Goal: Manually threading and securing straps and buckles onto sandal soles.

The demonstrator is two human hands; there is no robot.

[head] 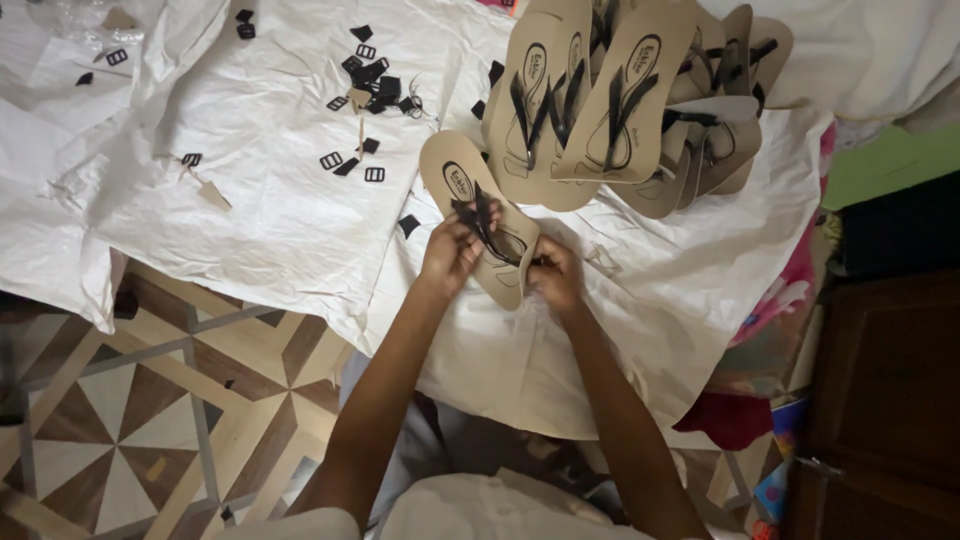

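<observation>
your left hand (452, 250) pinches the black strap (478, 222) | right hand (556, 275) grips the tan sandal sole (480, 215) by its near end | sole pile (620, 100) at the white sheet's (270, 210) far edge

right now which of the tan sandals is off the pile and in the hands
The single tan sandal nearest the person, held between left hand and right hand; the rest sit stacked in the pile behind it.

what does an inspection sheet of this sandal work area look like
surface: crumpled white sheet spread over patterned tile floor
job's things: tan flat sandal with black straps, held in both hands
clutter: stack of matching tan sandals; scattered small black buckles
grippers: left hand pinches the straps; right hand grips the sandal's near end
cables: nothing seen
surroundings: dark wooden cabinet, colourful cloth
</observation>
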